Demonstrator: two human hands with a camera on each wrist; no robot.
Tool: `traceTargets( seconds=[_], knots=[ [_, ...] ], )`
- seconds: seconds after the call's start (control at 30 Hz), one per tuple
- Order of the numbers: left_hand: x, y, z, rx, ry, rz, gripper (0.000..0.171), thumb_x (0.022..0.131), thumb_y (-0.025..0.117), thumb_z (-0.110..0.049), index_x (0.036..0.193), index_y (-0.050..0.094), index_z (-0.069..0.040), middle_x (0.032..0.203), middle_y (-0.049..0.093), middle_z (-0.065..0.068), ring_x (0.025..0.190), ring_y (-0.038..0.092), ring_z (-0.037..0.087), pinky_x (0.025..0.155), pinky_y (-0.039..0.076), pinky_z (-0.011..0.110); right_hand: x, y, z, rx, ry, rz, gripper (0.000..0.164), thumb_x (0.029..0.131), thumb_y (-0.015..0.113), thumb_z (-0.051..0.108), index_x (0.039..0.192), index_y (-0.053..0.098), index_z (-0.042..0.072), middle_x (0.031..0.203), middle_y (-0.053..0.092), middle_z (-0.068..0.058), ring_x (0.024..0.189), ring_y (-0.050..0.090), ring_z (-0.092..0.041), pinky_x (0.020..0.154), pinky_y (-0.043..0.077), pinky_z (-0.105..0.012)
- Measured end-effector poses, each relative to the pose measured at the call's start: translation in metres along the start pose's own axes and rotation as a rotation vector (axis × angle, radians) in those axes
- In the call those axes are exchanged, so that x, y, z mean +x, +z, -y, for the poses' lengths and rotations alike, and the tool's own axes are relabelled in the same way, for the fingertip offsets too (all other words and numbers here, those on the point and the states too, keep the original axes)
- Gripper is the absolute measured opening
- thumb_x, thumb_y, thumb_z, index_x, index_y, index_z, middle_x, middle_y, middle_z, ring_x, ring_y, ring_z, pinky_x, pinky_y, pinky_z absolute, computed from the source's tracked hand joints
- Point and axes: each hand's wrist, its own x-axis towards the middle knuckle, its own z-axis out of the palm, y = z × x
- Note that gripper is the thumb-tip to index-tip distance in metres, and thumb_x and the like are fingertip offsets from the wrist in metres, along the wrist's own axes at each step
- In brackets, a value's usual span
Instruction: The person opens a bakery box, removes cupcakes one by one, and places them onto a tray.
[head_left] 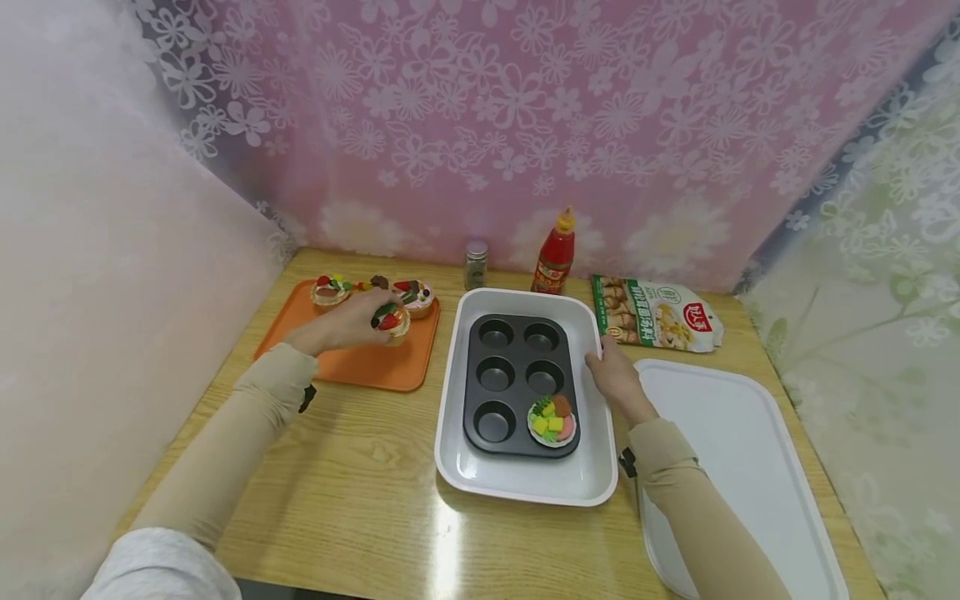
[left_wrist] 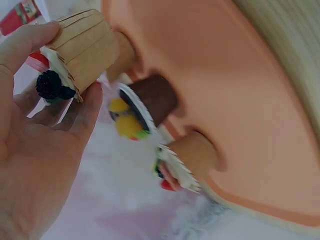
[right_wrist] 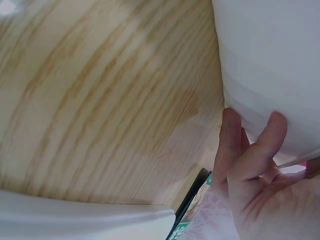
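Note:
My left hand holds a toy cupcake above the orange tray. The left wrist view shows its tan pleated case between thumb and fingers, with a blackberry and a red piece on top. Three more cupcakes stand along the tray's far side, among them a brown-cased one. My right hand grips the right side of a deep white tray, fingertips against its outer wall in the right wrist view. Inside lies a black muffin pan; a cupcake with yellow cubes fills its near right cup.
Behind the white tray stand a spice jar and a red sauce bottle. A green and white food packet lies at the back right. A flat white tray or lid lies on the right, under my right forearm.

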Motion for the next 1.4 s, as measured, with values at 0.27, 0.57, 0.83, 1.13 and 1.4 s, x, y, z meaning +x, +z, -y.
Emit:
traceTargets(
  seconds=[0.27, 0.57, 0.83, 1.13, 1.4],
  knots=[
    [-0.014, -0.003, 0.029, 0.011, -0.053, -0.027, 0.064, 0.095, 0.076, -0.016, 0.151, 0.048, -0.002, 0.155, 0.048, 0.024, 0.14, 0.05, 0.042, 0.11, 0.048, 0.059, 0.0, 0.001, -0.001, 0.015, 0.006, 0.004, 0.052, 0.112, 0.038, 0.026, 0.155, 0.031, -0.002, 0.158, 0.043, -0.032, 0.141, 0.051, -0.05, 0.108, 0.051, -0.064],
    [-0.023, -0.007, 0.052, 0.026, -0.072, -0.045, 0.061, 0.095, 0.077, -0.016, 0.147, 0.051, 0.002, 0.152, 0.05, 0.027, 0.138, 0.05, 0.045, 0.109, 0.047, 0.059, 0.002, 0.001, -0.003, 0.004, 0.003, -0.003, 0.052, 0.112, 0.039, 0.025, 0.155, 0.031, -0.003, 0.158, 0.043, -0.033, 0.141, 0.051, -0.05, 0.109, 0.051, -0.064],
    [-0.028, -0.008, 0.071, 0.043, -0.111, -0.047, 0.065, 0.095, 0.077, -0.019, 0.15, 0.049, 0.001, 0.16, 0.038, 0.031, 0.141, 0.046, 0.048, 0.111, 0.044, 0.062, 0.003, 0.003, -0.008, -0.015, -0.003, -0.023, 0.051, 0.111, 0.038, 0.026, 0.153, 0.033, -0.003, 0.155, 0.046, -0.033, 0.137, 0.055, -0.05, 0.103, 0.055, -0.062],
    [-0.032, -0.005, 0.078, 0.042, -0.143, -0.059, 0.064, 0.096, 0.077, -0.022, 0.148, 0.049, 0.002, 0.164, 0.034, 0.032, 0.135, 0.047, 0.046, 0.103, 0.047, 0.058, 0.004, 0.003, -0.006, -0.001, -0.005, -0.023, 0.051, 0.111, 0.037, 0.025, 0.155, 0.032, -0.002, 0.156, 0.046, -0.033, 0.138, 0.054, -0.05, 0.104, 0.054, -0.062],
    [-0.037, -0.01, 0.073, 0.015, -0.159, -0.105, 0.075, 0.097, 0.077, -0.029, 0.157, 0.041, -0.002, 0.164, 0.031, 0.031, 0.153, 0.026, 0.052, 0.12, 0.03, 0.069, 0.003, 0.001, -0.001, 0.004, 0.006, -0.017, 0.05, 0.112, 0.038, 0.026, 0.153, 0.034, -0.002, 0.154, 0.048, -0.031, 0.137, 0.056, -0.047, 0.104, 0.055, -0.06]
  ],
)
